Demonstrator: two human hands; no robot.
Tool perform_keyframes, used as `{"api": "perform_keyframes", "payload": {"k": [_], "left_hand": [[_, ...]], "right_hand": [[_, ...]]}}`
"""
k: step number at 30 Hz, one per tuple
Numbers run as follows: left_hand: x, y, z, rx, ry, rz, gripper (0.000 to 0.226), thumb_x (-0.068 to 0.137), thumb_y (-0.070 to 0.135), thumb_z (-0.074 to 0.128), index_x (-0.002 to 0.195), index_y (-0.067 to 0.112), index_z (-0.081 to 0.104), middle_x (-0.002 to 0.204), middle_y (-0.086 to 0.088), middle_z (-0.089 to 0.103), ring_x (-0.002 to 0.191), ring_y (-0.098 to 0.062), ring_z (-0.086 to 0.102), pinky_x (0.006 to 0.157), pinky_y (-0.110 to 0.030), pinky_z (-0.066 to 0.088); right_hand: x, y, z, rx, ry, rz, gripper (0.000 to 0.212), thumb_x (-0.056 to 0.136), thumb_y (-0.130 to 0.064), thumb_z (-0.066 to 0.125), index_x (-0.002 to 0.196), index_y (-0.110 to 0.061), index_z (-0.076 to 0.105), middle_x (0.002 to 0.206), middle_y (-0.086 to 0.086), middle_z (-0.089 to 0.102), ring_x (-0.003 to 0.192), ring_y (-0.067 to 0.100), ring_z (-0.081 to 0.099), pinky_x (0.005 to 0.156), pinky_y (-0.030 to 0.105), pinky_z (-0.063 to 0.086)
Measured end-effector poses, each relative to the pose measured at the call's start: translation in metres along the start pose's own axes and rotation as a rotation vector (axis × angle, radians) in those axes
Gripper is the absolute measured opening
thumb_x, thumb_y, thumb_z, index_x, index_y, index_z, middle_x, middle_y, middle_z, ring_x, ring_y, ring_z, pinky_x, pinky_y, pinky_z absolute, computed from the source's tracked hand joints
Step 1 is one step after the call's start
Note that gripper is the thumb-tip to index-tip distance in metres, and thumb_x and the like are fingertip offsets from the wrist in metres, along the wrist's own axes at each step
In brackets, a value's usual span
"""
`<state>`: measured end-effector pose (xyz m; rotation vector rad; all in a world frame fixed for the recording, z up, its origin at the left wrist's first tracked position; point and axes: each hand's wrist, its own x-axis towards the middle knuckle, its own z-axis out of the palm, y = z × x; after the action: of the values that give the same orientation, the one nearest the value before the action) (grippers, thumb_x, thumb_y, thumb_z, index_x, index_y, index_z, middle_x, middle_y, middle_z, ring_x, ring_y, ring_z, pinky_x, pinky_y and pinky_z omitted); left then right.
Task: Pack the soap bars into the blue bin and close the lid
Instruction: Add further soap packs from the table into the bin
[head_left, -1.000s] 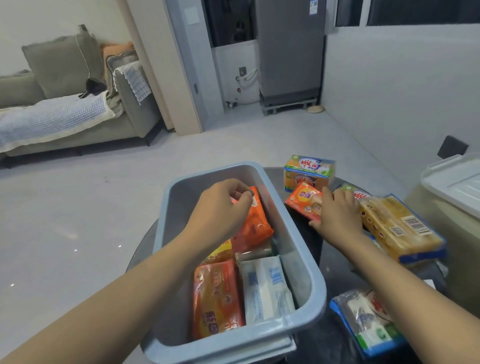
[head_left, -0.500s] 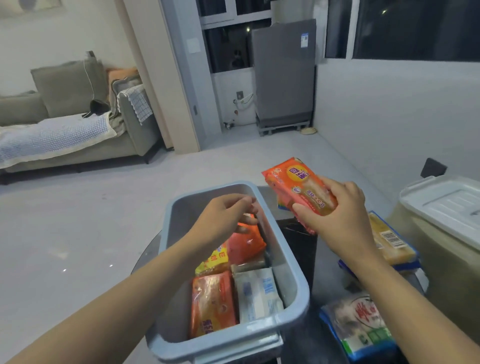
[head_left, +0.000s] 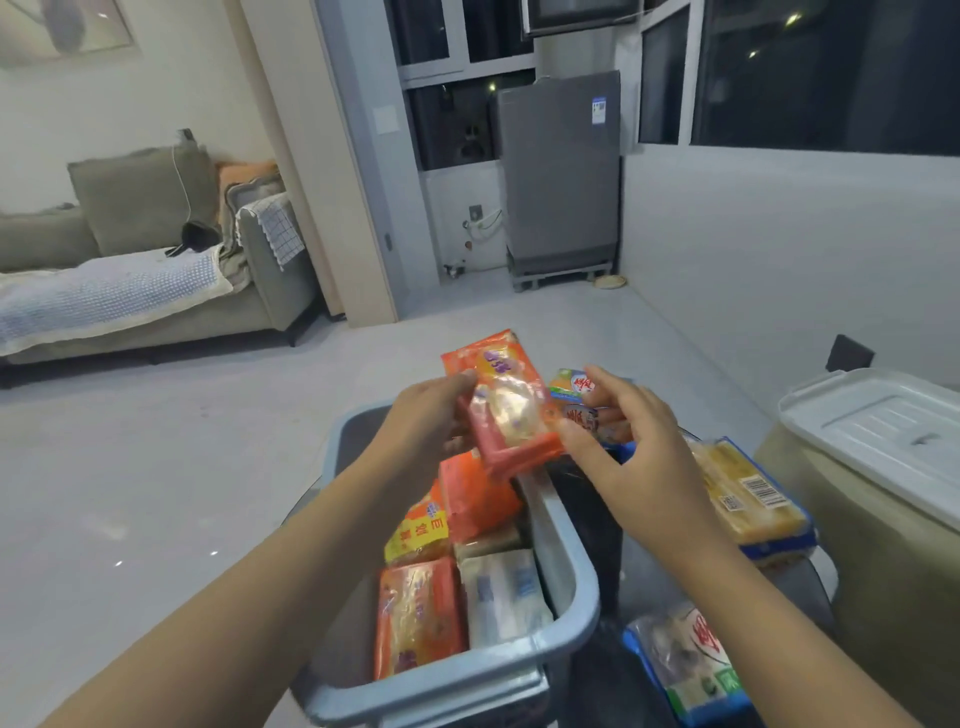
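Observation:
The blue bin (head_left: 582, 597) stands on a dark round table in front of me and holds several wrapped soap bars (head_left: 421, 613). Above its far right rim, an orange-wrapped soap bar (head_left: 506, 410) is held between both hands. My left hand (head_left: 421, 426) grips its left edge, and my right hand (head_left: 623, 441) pinches its right side. More soap lies on the table right of the bin: a green-and-orange box (head_left: 574, 387) behind my right hand, a yellow multi-pack (head_left: 748, 493) and a blue-edged pack (head_left: 685, 665).
A beige container with a white lid (head_left: 883, 431) stands at the right, close to the table. Grey floor stretches to the left, with a sofa (head_left: 130, 291) far left and a grey appliance (head_left: 561, 171) at the back wall.
My right hand carried the orange soap bar left over the bin. My left hand rose out of the bin and took hold of the bar's left edge.

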<state>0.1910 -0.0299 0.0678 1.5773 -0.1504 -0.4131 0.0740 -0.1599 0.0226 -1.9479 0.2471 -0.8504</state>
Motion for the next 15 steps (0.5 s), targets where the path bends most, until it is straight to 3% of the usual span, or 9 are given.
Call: {"api": "perform_keyframes", "payload": {"k": [3,6,8,11,13,15], "left_hand": [[0.016,-0.010,-0.016,0.055,0.094,-0.091,0.019,0.092,0.024,0.052,0.080,0.009,0.055,0.061,-0.003,0.056,0.052,-0.014,0.054,0.040,-0.019,0.045],[0.023,-0.025,-0.025,0.140,0.069,-0.172,0.028,0.094,0.019,0.050,0.068,0.010,0.051,0.037,0.003,0.044,0.031,-0.009,0.039,0.033,-0.015,0.033],[0.023,-0.029,-0.024,0.207,0.064,-0.207,0.029,0.095,0.018,0.051,0.068,0.007,0.052,0.036,0.001,0.044,0.032,-0.011,0.038,0.038,-0.019,0.033],[0.023,-0.032,-0.020,0.307,0.111,-0.160,0.026,0.093,0.022,0.057,0.078,0.001,0.062,0.053,-0.009,0.064,0.041,-0.015,0.056,0.046,-0.022,0.048],[0.023,-0.036,-0.018,0.403,0.102,-0.141,0.034,0.089,0.032,0.061,0.090,0.000,0.068,0.086,-0.019,0.072,0.068,-0.025,0.065,0.069,-0.035,0.054],[0.022,-0.041,-0.015,0.521,0.070,-0.134,0.047,0.087,0.046,0.058,0.103,0.003,0.068,0.108,-0.021,0.069,0.093,-0.029,0.064,0.090,-0.042,0.051]], "right_hand": [[0.004,0.011,-0.001,-0.018,0.050,0.017,0.040,0.080,-0.029,0.062,0.119,-0.029,0.055,0.104,-0.013,0.053,0.094,-0.001,0.051,0.074,0.001,0.038],[0.005,0.019,0.002,-0.058,-0.054,0.074,0.028,0.081,-0.028,0.062,0.109,-0.031,0.060,0.103,-0.016,0.051,0.090,-0.004,0.050,0.068,0.003,0.040],[0.001,0.023,0.008,-0.068,-0.191,0.123,0.026,0.082,-0.032,0.061,0.108,-0.035,0.060,0.110,-0.012,0.051,0.093,-0.005,0.050,0.068,0.007,0.039],[-0.006,0.025,0.018,-0.048,-0.325,0.176,0.032,0.084,-0.036,0.059,0.116,-0.035,0.058,0.115,-0.012,0.055,0.094,-0.006,0.053,0.070,0.007,0.038],[-0.009,0.023,0.022,-0.031,-0.356,0.191,0.036,0.085,-0.036,0.057,0.121,-0.032,0.056,0.112,-0.014,0.060,0.095,-0.006,0.055,0.068,0.004,0.039],[-0.010,0.022,0.023,-0.023,-0.369,0.196,0.039,0.086,-0.035,0.056,0.125,-0.032,0.054,0.105,-0.020,0.060,0.090,-0.012,0.054,0.059,0.000,0.040]]}}
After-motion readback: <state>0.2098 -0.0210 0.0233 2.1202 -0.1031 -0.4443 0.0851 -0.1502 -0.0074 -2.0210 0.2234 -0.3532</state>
